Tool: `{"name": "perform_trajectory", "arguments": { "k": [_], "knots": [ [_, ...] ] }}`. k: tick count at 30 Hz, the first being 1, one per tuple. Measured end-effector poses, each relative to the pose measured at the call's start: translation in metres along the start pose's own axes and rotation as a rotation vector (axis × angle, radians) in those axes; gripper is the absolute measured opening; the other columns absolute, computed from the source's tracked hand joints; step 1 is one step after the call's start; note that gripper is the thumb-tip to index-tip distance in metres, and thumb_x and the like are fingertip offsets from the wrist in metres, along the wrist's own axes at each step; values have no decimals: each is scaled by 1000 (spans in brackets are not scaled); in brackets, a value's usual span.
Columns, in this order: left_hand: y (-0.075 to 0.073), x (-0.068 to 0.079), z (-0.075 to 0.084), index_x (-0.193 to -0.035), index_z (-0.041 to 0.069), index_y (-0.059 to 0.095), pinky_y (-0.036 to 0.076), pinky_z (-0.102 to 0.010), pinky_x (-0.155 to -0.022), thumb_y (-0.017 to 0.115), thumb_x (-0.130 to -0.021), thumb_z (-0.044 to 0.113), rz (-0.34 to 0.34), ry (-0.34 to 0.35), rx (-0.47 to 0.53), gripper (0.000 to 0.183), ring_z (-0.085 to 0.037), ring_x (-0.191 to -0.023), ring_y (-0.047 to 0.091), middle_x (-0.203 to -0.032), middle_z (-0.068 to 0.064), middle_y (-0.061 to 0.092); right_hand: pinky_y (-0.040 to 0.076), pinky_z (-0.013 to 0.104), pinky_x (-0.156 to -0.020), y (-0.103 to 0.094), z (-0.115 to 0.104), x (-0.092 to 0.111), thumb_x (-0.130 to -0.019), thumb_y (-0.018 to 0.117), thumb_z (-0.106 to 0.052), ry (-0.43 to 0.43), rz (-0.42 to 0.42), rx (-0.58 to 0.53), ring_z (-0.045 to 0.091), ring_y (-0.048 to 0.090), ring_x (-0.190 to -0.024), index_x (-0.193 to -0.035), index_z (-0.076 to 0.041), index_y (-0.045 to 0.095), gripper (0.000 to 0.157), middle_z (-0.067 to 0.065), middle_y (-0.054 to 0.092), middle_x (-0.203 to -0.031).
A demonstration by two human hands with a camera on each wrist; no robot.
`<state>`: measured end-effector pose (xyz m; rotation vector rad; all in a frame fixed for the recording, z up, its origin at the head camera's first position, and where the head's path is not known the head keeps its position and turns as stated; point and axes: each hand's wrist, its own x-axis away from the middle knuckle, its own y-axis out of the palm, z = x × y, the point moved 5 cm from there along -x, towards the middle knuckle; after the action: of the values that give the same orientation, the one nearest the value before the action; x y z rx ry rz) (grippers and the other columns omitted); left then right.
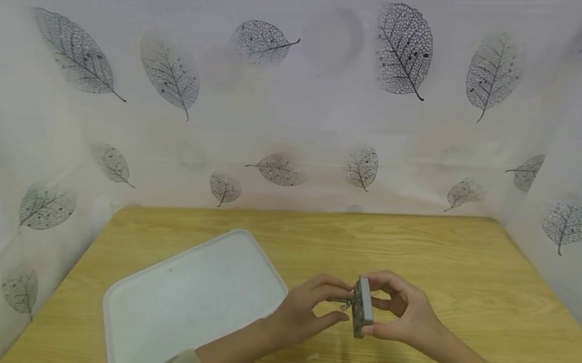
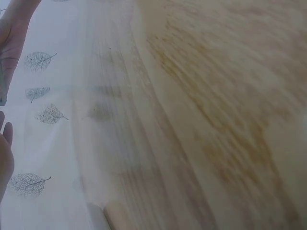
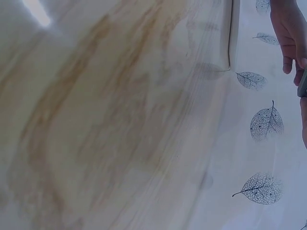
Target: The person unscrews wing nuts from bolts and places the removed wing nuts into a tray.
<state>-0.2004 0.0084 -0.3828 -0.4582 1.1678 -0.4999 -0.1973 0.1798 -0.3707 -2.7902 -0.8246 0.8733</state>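
Observation:
In the head view a small flat grey block [image 1: 364, 305] stands on edge, held above the table. My right hand [image 1: 406, 315] grips it from the right, fingers at its top and thumb at its lower corner. From its left face a small shiny metal piece [image 1: 345, 306] sticks out. My left hand [image 1: 308, 309] has fingers and thumb curled about that piece; the fingers partly hide it. In the right wrist view the left hand [image 3: 291, 36] and the block [image 3: 302, 86] show at the right edge. The left wrist view cuts off both hands at its left edge.
A white tray [image 1: 189, 298] with a raised rim lies left of the hands on the wood-grain table [image 1: 458, 269]. Pale leaf-printed sheeting [image 1: 326, 99] surrounds the table at the back and both sides. Light glares off the tabletop near the front.

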Motion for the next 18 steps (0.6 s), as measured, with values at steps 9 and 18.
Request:
{"name": "perform_trajectory", "arguments": {
  "k": [9, 18],
  "knots": [
    [3, 0, -8, -105, 4, 62, 54, -19, -83, 68, -84, 2, 45, -219, 164, 22, -12, -93, 63, -100, -6, 65, 53, 31, -92, 0, 0, 1, -66, 75, 17, 15, 5, 4, 9, 55, -114, -123, 13, 44, 65, 1, 52, -124],
    [16, 11, -19, -106, 4, 65, 56, -26, -84, 67, -89, 18, 91, -956, 652, 23, -21, -92, 67, -103, -6, 68, 52, 29, -93, 1, -3, -1, -67, 72, 20, -58, 2, -30, 11, 55, -114, -123, 15, 44, 63, 5, 53, -123]
  ]
}}
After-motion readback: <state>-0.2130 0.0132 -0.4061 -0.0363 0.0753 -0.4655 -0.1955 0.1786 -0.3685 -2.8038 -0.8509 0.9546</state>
